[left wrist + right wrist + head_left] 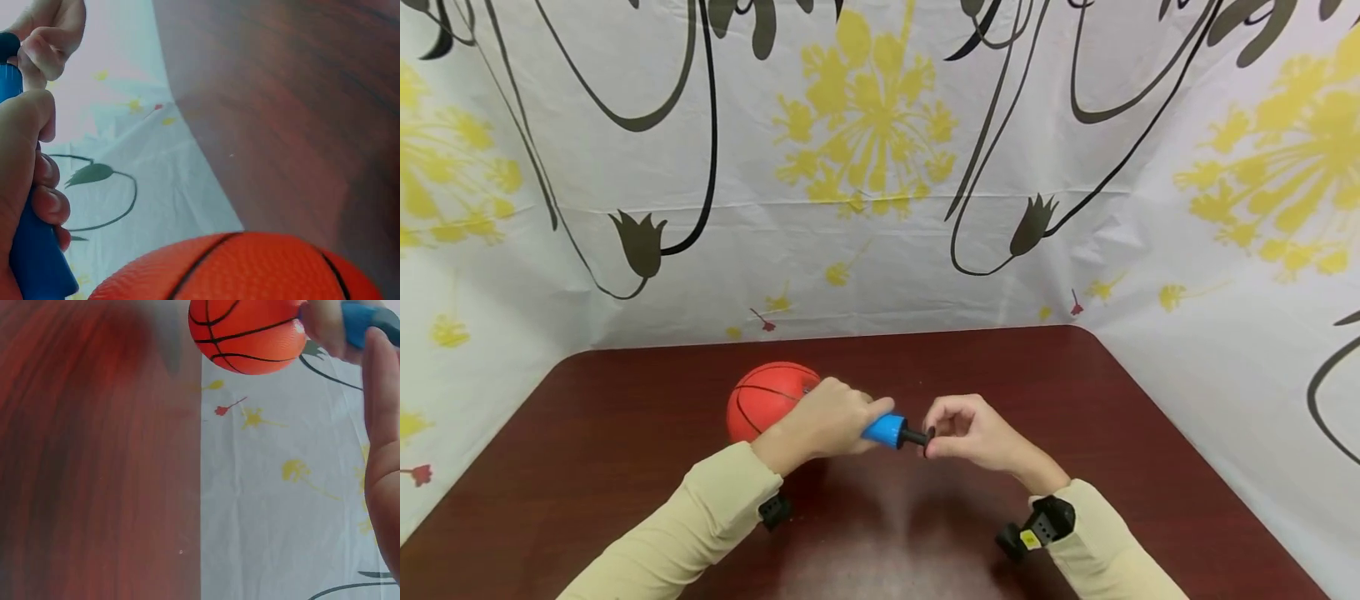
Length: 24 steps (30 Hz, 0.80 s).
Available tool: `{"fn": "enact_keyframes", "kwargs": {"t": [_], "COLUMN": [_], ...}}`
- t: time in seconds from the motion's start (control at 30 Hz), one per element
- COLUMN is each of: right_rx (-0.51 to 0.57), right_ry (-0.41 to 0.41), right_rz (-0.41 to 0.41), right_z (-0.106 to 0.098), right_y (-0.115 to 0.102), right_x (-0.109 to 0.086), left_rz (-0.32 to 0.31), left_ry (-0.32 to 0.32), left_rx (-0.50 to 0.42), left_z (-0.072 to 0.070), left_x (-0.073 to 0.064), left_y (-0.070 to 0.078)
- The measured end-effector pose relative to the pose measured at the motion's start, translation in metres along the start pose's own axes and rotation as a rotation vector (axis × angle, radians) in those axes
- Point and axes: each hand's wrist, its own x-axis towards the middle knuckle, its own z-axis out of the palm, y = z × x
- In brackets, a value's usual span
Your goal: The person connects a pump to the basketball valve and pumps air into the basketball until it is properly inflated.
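My left hand (827,421) grips the blue barrel of a small hand pump (883,430), its fingers wrapped round it in the left wrist view. A short black rod sticks out of the barrel's right end. At that black end, the thumb and fingers of my right hand (977,435) pinch the pump's handle. Just left of and behind the left hand is a red-orange toy basketball (763,402) with black seams. The left hand hides where pump and ball come together, so I cannot tell whether they are joined. Part of the ball (250,269) also shows below the pump barrel (39,256).
Both hands work above a dark reddish-brown table (625,467) with rounded far corners. Behind and beside it hangs a white sheet (737,167) printed with yellow and grey flowers. A black wrist device (1051,521) is strapped at the right sleeve, another (775,509) at the left.
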Motion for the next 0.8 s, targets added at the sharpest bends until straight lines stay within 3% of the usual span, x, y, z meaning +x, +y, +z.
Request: {"fn": "enact_keyframes", "kwargs": {"t": [0.07,0.23,0.33,0.6,0.8], "right_rx": [0.057,0.303,0.333,0.036,-0.005], "right_ry": [-0.02,-0.086,-0.115,-0.082,-0.033], "right_rz": [0.022,-0.027,-0.029,0.021,0.056], "right_z": [-0.004,-0.02,-0.024,0.0,0.004], "right_y": [-0.004,-0.014,-0.014,0.012,0.013], "right_x": [-0.006,-0.029,-0.035,-0.009,0.0], "left_rz": [0.006,-0.024,-0.036,0.033,-0.016], "left_ry": [-0.009,-0.004,-0.026,-0.149,-0.117], "left_rx": [-0.008,-0.008,0.01,0.073,-0.01], "left_z": [0.001,0.001,-0.001,-0.004,0.001], "left_x": [-0.001,-0.013,-0.017,-0.002,-0.008], "left_y": [-0.001,-0.01,-0.013,-0.002,0.0]}}
